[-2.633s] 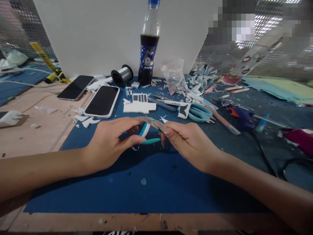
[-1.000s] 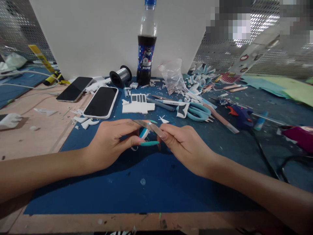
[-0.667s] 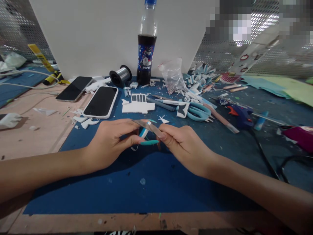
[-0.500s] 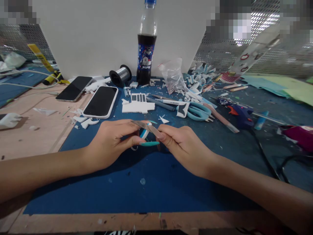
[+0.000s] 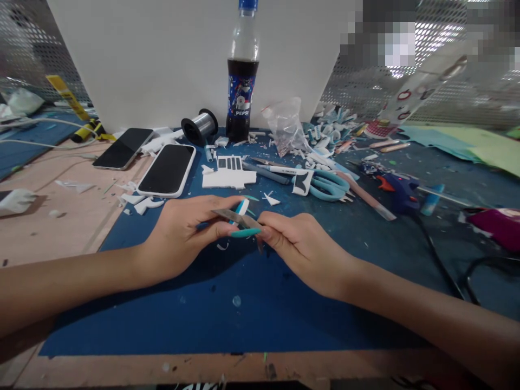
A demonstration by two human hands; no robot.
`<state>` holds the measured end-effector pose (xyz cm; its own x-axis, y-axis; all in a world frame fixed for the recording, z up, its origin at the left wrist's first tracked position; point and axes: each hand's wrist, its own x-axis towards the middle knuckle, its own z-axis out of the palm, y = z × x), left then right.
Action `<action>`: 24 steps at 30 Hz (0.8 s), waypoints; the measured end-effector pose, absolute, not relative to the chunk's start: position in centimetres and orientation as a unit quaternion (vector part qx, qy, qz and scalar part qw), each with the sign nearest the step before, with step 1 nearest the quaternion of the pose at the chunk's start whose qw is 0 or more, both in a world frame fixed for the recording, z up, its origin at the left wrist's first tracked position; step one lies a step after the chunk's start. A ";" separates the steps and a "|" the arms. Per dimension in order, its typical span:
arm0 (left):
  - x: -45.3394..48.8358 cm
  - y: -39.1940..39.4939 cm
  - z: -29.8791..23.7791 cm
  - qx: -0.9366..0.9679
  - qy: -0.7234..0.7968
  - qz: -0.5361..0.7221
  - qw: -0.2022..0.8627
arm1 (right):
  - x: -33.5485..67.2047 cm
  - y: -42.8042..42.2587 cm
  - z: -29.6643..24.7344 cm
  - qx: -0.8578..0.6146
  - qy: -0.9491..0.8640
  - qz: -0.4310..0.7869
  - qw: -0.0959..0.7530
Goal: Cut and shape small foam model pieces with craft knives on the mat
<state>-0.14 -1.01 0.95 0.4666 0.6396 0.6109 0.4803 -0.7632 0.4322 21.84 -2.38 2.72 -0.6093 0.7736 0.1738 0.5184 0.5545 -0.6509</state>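
My left hand and my right hand meet over the middle of a blue cutting mat. My left hand is closed in a pinch on a small teal and white curved piece; its long teal thumbnail points right. My right hand is closed on a thin metal blade that crosses over the piece towards the left hand's fingers. A small white sliver lies on the mat just below the hands.
Two phones lie at the back left. A Pepsi bottle, a wire spool, a plastic bag, white cut foam, teal scissors, pens and a glue gun crowd the back. Scraps litter the mat.
The blade has slid left and lower across the piece, and my right hand has moved closer to my left. The teal and white piece now shows above the blade.
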 end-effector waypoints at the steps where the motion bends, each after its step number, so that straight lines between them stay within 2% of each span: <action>1: -0.1 -1.0 1.0 0.852 0.327 0.396 0.099 | 21.8 -2.4 2.7 -0.375 -0.849 0.287 0.235; 4: -0.1 -1.1 1.2 0.859 0.318 0.391 0.095 | 21.7 -2.6 2.8 -0.391 -0.807 0.345 0.276; 7: 0.0 -1.2 1.3 0.860 0.313 0.395 0.078 | 21.5 -2.9 3.2 -0.432 -0.710 0.463 0.309; 13: -0.2 -1.4 1.3 0.855 0.331 0.395 0.062 | 21.5 -2.7 3.9 -0.374 -0.584 0.667 0.271; 24: -0.1 -1.3 1.0 0.856 0.321 0.405 0.028 | 21.1 -2.3 4.3 -0.411 -0.497 0.723 0.249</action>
<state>-0.14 -1.26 1.01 0.4661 0.5720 0.6749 0.5263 -0.7925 0.3082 21.10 -2.30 4.25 -0.5388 0.7675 -0.3473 0.0486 -0.3832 -0.9224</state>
